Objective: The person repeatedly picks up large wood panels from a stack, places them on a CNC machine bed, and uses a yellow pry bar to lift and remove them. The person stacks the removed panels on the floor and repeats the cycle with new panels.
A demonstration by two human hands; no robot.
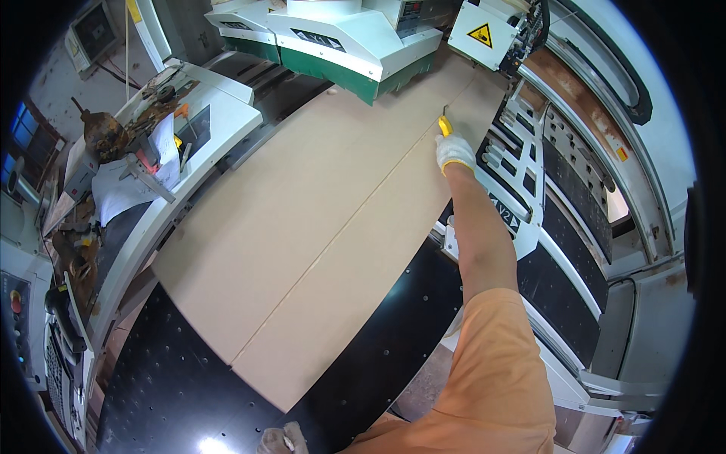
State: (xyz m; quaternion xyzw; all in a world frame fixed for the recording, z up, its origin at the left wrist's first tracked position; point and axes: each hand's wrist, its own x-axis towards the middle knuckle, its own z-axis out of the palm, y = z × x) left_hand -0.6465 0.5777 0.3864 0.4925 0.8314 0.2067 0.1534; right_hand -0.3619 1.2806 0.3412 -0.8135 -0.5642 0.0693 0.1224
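A large tan board [302,204] lies slantwise across the black machine bed, with a straight, narrow groove [333,240] running along its length. My right hand [456,153], in a white glove with a yellow cuff, reaches far over the board. It is closed around a yellow-handled tool [445,126] whose thin, dark, bent tip is at the groove's far part. At the lower edge, just off the board's near corner, is my left hand [281,440] in a greyish glove. Its fingers look curled, and whatever may be in them is hidden.
The white machine head with a green skirt [333,64] overhangs the board's far end. White guide rails and a slotted carriage [522,166] line the right. On the left, a side table [219,83] carries papers, tools and a rusty can. The black perforated bed [181,378] shows in front.
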